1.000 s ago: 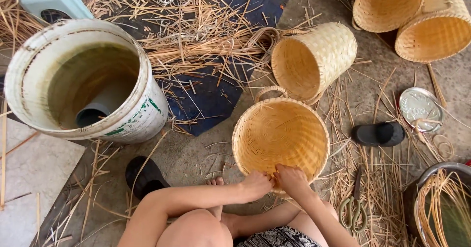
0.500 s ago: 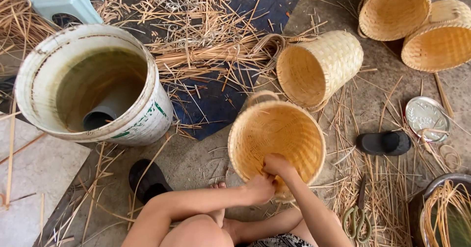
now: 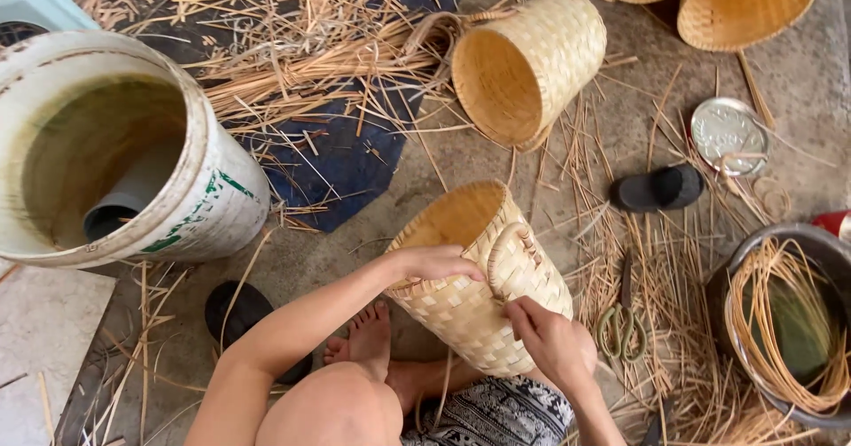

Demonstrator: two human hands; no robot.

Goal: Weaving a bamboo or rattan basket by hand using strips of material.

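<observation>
From where I watch, the big change is in the woven basket (image 3: 474, 277) between the person's legs: half a second ago its mouth faced up at the camera, and now it is tipped on its side, mouth pointing far and left, woven wall and loop handle (image 3: 507, 249) turned up. I judge the work has moved from the inside of the basket to its outer wall near the handle. The left hand (image 3: 436, 262) has come over the rim, fingers curled down and clamped on it. The right hand (image 3: 551, 340) now rests on the near wall just below the handle, fingers together and pressed to the weave; whether it pinches a strip I cannot tell.

Containers, largest first. The white bucket (image 3: 115, 149) at far left lies tilted, with a grey pipe-like piece (image 3: 124, 199) inside and nothing else I can make out. A dark metal basin (image 3: 789, 322) at the right edge holds a coil of cane strips (image 3: 780, 317). A second basket (image 3: 525, 66) lies on its side beyond the one in hand, and it is empty. Two more baskets (image 3: 745, 3) sit at the far right corner, nothing visible in them. The basket in hand also shows nothing inside.

Smaller things on the floor: a round metal lid (image 3: 729, 134), a black sandal (image 3: 658, 189), green-handled scissors (image 3: 620, 326), all among loose straw (image 3: 292, 47).
</observation>
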